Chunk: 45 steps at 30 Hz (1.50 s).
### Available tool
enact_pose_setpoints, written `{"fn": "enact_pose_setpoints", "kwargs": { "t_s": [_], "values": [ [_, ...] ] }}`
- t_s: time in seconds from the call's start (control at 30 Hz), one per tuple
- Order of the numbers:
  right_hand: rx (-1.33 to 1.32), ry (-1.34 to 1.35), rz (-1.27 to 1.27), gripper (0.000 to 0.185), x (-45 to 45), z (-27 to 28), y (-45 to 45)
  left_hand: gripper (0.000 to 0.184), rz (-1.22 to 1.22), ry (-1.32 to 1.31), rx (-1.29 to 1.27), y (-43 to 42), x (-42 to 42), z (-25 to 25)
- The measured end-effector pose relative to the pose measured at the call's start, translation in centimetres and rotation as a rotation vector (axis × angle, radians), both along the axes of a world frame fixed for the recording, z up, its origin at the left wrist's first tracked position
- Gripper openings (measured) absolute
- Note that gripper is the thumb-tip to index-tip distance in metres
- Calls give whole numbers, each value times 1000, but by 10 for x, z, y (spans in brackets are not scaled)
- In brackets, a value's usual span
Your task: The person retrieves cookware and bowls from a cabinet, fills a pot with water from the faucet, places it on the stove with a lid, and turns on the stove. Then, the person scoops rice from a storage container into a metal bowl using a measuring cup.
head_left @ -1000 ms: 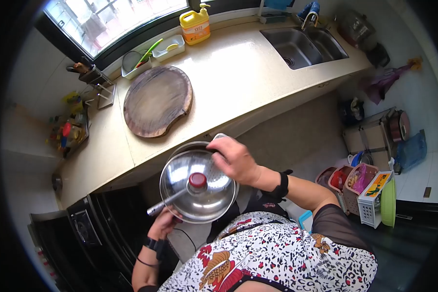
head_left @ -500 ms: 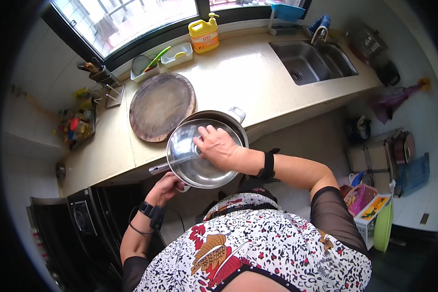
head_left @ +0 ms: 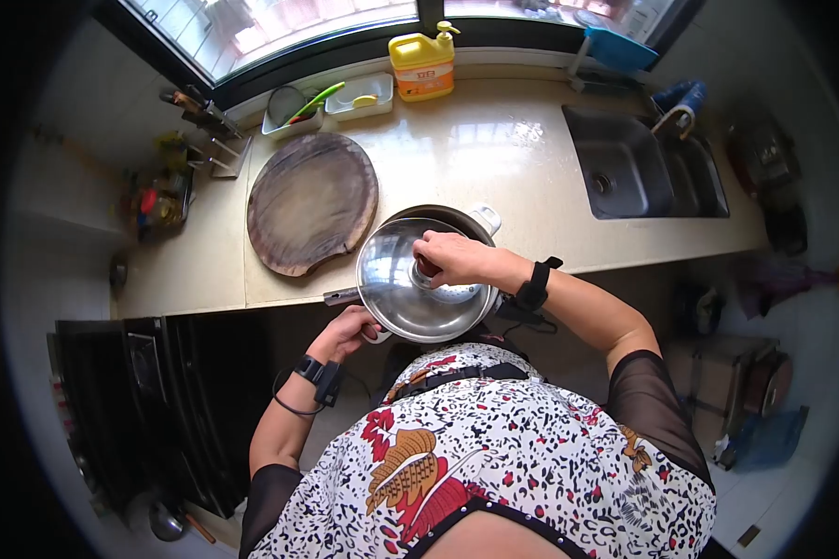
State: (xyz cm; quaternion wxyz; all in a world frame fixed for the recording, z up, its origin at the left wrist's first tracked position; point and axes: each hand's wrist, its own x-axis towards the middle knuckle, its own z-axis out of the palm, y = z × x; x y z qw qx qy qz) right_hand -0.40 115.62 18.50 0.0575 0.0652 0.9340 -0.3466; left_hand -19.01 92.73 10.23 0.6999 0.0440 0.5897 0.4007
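A metal pot [head_left: 435,211] is in front of me at the counter's front edge, with a light loop handle [head_left: 486,220] at its far right. Its shiny round lid [head_left: 391,270] lies tilted over it, covering most of the opening, with the dark inside showing along the far rim. My right hand [head_left: 459,259] is closed around the lid's brown knob [head_left: 426,267]. Down at the near left, my left hand [head_left: 350,333] grips the pot's other handle [head_left: 378,336]. A grey metallic handle [head_left: 342,296] sticks out to the left, its other end hidden.
On the counter, a round wooden chopping board [head_left: 312,205] lies left of the pot. Behind it stand two white trays [head_left: 359,98], a yellow detergent jug [head_left: 422,67] and a knife rack [head_left: 219,130]. A double sink [head_left: 625,172] is at the right.
My right hand has gone from spread fingers on the lid to a grip on its knob. Pot, lid and both hands sit farther right in view, and the camera has shifted.
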Motion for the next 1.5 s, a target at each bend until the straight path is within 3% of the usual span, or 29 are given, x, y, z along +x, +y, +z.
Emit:
{"fn": "enact_pose_setpoints", "kwargs": {
  "t_s": [0.33, 0.4, 0.53, 0.6, 0.63, 0.73, 0.77, 0.87, 0.9, 0.97, 1.0, 1.03, 1.07, 1.13, 1.3, 1.4, 1.5],
  "values": [
    [-114, 166, -105, 42, -29, 1, 55, 11, -7, -92, 30, 41, -39, -35],
    [-326, 84, -201, 39, -30, 7, 68, 9, 25, -85, 54, 46, -50, -47],
    [-859, 154, -416, 33, -23, 36, 78, 9, 65, -170, 104, 55, -66, -43],
    [-997, 257, -508, 34, -19, 39, 81, 11, 19, -179, 132, 56, -69, -32],
    [-1096, 298, -552, 35, -19, 39, 78, 30, 12, -182, 199, 53, -71, -21],
    [-1429, 361, -510, 45, -20, 26, 66, 51, -44, -54, 176, 39, -87, -2],
    [-1541, 375, -456, 49, -24, 18, 65, 61, -115, 116, 149, 34, -98, 5],
    [-1678, 523, -463, 47, -49, 29, 24, 55, -169, 309, 193, 12, -133, 30],
    [-1702, 496, -522, 48, -55, 29, 15, 66, -82, 269, 313, 2, -138, 39],
    [-1590, 514, -592, 50, -71, 29, -8, 82, 78, -89, 492, -8, -139, 63],
    [-1701, 467, -654, 50, -79, 27, -17, 90, 154, -268, 577, -10, -136, 74],
    [-1777, 423, -555, 50, -92, 23, -21, 110, 195, -374, 612, -9, -130, 78],
    [-1846, 372, -455, 51, -105, 18, -25, 116, 204, -444, 641, -9, -126, 91],
    [-1836, 353, -185, 50, -133, 15, -36, 110, 268, -527, 754, -7, -127, 103],
    [-1755, 150, -188, 48, -166, 10, -69, 72, 347, -556, 783, -37, -152, 80],
    [-1588, -5, -352, 53, -169, 19, -79, 68, 406, -527, 826, -64, -174, 78],
    [-1415, 45, -513, 55, -153, 9, -73, 65, 512, -412, 891, -88, -206, 75]
  ]
}}
